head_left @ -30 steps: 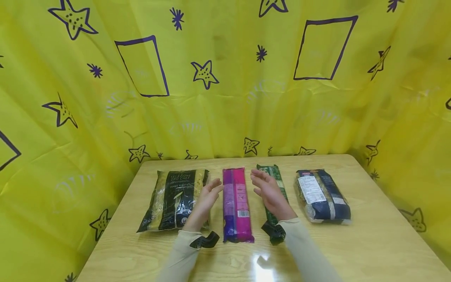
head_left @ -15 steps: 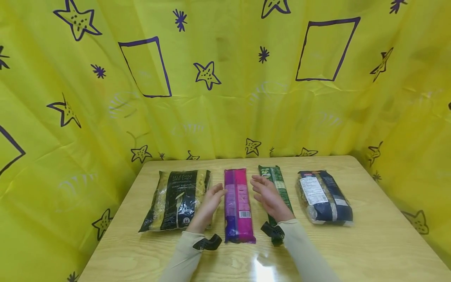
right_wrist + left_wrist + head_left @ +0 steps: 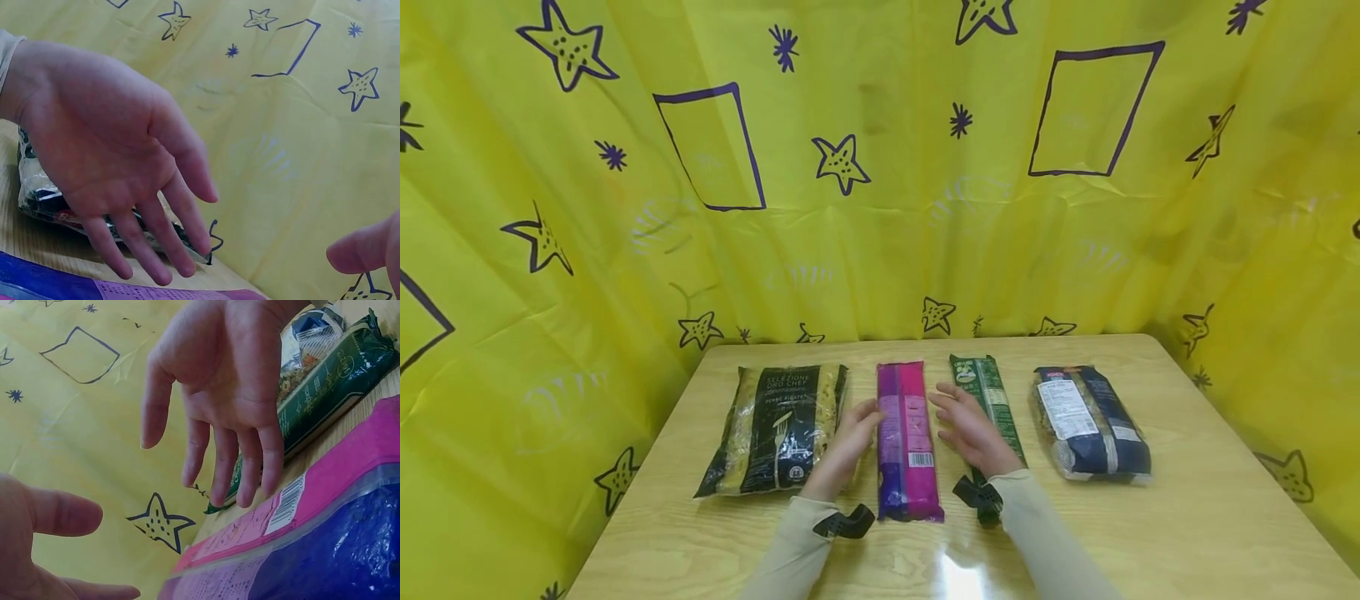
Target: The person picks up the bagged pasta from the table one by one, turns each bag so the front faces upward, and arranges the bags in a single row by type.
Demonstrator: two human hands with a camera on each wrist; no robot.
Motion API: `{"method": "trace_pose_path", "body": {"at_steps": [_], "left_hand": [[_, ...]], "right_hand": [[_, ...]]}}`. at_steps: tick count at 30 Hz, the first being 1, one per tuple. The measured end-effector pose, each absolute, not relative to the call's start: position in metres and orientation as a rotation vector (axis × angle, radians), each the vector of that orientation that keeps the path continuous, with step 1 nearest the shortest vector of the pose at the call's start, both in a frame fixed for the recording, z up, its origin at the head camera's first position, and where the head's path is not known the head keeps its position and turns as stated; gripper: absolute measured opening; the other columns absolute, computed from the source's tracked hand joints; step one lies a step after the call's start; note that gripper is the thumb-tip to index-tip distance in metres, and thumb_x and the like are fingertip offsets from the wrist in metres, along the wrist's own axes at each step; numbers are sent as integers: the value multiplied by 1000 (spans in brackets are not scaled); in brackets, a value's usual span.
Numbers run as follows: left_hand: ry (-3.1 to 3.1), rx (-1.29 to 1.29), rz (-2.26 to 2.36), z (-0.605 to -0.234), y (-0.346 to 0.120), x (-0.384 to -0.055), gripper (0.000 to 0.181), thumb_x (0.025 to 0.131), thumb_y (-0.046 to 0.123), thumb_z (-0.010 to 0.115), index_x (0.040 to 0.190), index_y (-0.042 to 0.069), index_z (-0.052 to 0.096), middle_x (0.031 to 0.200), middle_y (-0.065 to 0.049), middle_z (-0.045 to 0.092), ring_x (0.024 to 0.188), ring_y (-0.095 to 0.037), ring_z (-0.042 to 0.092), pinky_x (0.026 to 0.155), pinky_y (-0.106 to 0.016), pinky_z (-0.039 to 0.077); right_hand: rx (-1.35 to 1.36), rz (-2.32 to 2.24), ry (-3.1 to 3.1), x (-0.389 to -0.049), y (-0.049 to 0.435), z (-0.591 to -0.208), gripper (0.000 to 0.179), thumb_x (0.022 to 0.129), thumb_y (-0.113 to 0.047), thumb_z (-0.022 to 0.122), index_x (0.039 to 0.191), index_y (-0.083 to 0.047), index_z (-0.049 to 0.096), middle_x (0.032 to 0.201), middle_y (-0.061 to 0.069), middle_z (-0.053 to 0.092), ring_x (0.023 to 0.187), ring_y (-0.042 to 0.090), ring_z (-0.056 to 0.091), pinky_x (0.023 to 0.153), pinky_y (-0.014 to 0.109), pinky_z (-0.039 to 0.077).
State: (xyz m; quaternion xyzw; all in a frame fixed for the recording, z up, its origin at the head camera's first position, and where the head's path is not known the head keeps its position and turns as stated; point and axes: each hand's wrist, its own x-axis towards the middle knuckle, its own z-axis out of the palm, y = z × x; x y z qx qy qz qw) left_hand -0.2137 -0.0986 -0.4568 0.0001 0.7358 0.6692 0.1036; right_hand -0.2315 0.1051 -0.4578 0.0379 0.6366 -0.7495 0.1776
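A long pink and purple packet [image 3: 907, 442] lies on the table between my two hands, its barcode toward the near half. On its left side my left hand [image 3: 848, 442] hovers with fingers loosely extended and nothing held. My right hand [image 3: 972, 429] is on the other side, palm turned inward, fingers apart and relaxed; it partly covers a slim green packet [image 3: 992, 392]. In the left wrist view the right palm [image 3: 231, 381] faces me above the pink packet [image 3: 337, 512]. In the right wrist view the left palm [image 3: 106, 137] shows likewise.
A large black and yellow bag of penne pasta [image 3: 782, 425] lies left of the left hand. Toward the right is a navy bag [image 3: 1093, 425] with a white label. The wooden table [image 3: 700, 550] backs onto a yellow curtain [image 3: 880, 250] with drawn stars.
Both hands have come slightly lower and closer in toward the pink packet, fingers still relaxed. The packets stay in place; the head view has shifted slightly.
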Motion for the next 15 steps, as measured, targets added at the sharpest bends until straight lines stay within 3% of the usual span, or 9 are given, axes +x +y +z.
{"method": "trace_pose_path", "body": {"at_steps": [7,15], "left_hand": [[2056,30,2026,-461,-96,-212,61,105,14,44,154,-17,26,157,-37,37,146,-53,38,119,-66,36],[2034,-2,2025,-460,-93,-211,65,105,16,47,155,-17,22,161,-37,29,149,-51,34,121,-68,30]], "right_hand": [[151,-2170,1634,-230,104,-463,68,109,-22,45,164,-3,10,171,28,7,158,50,11,126,63,25],[142,-2200,1551,-230,103,-462,72,110,-21,43,165,-2,2,171,29,-2,158,49,10,127,65,22]]}}
